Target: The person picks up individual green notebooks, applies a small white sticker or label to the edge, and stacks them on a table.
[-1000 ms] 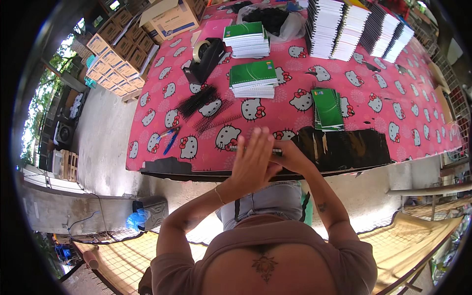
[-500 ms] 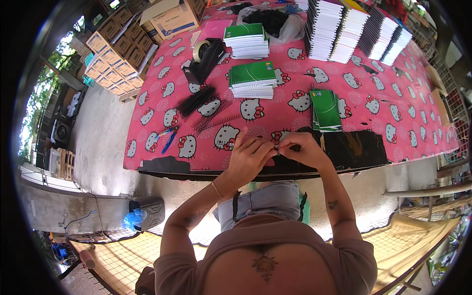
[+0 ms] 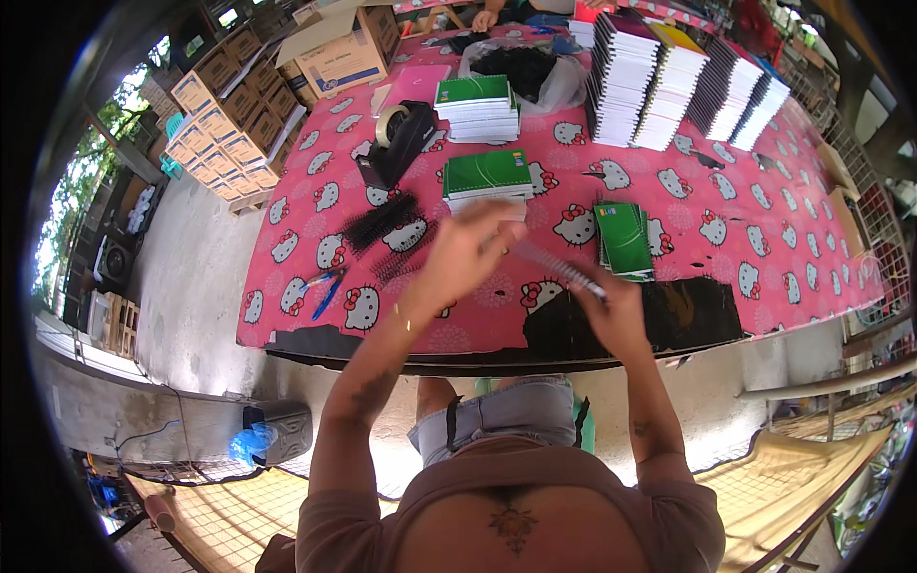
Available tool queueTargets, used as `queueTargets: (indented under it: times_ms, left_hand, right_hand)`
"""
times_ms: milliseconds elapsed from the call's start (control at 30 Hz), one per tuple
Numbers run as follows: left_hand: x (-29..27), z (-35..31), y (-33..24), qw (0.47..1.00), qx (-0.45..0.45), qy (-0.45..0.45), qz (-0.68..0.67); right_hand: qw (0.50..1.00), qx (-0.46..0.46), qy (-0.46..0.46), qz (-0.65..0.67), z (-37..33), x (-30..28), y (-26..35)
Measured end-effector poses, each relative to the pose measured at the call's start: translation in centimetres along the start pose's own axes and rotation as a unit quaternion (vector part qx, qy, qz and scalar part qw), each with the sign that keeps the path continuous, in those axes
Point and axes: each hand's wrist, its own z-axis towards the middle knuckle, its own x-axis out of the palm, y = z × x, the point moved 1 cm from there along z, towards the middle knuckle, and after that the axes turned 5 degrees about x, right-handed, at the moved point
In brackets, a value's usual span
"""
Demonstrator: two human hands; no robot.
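Note:
My right hand is closed on one end of a thin, pale strip with coil-like ridges, blurred; it may be a spiral-bound notebook seen edge-on. Smeared by motion, my left hand is near the strip's far end, and its grip does not show. Just beyond it lies a stack of green-covered notebooks. A few green notebooks with black coils rest beyond my right hand. Loose black binding coils lie to the left, with blue-handled pliers nearer me.
A black tape dispenser and another green notebook stack stand farther back. Behind are a plastic bag of black material, tall notebook stacks and a cardboard box. Another person's hand shows at the far edge.
My hands, close together before, have moved apart: the left up toward the middle stack, the right slightly nearer me. The ridged strip now shows between them. The view has tilted up slightly.

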Motion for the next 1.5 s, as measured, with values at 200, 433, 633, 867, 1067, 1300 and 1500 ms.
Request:
queueTargets:
  times_ms: [200, 433, 633, 867, 1067, 1300, 1500]
  left_hand:
    - [-0.3, 0.1, 10.5, 0.94, 0.112, 0.018, 0.323]
    - [-0.9, -2.4, 2.6, 0.951, 0.076, 0.049, 0.295]
    - [1.5, -8.5, 1.8, 0.979, 0.067, 0.012, 0.194]
    - [-2.3, -11.1, 7.9, 0.921, -0.006, -0.051, 0.386]
    - [-3.6, -9.3, 8.4, 0.938, -0.072, -0.04, 0.337]
    - [-2.2, -11.7, 1.2, 0.981, -0.172, -0.076, 0.051]
    - [-2.2, -12.1, 0.6, 0.983, -0.115, -0.079, 0.118]
  right_hand:
    - [0.905, -0.018, -0.068, -0.42, 2.5, -3.0, -7.2]
    - [0.982, -0.141, -0.118, -0.038, 2.2, -0.9, -1.5]
    - [0.984, 0.035, 0.035, 0.171, -0.9, 7.4, -5.2]
    - [0.953, 0.072, 0.045, 0.29, 0.3, 8.2, -4.6]
    - [0.964, 0.036, 0.119, 0.237, 1.3, 8.3, -4.3]
    - [0.957, 0.03, 0.13, 0.259, 1.1, 8.9, -5.1]
    - [0.956, 0.046, 0.141, 0.254, 1.2, 8.7, -4.9]
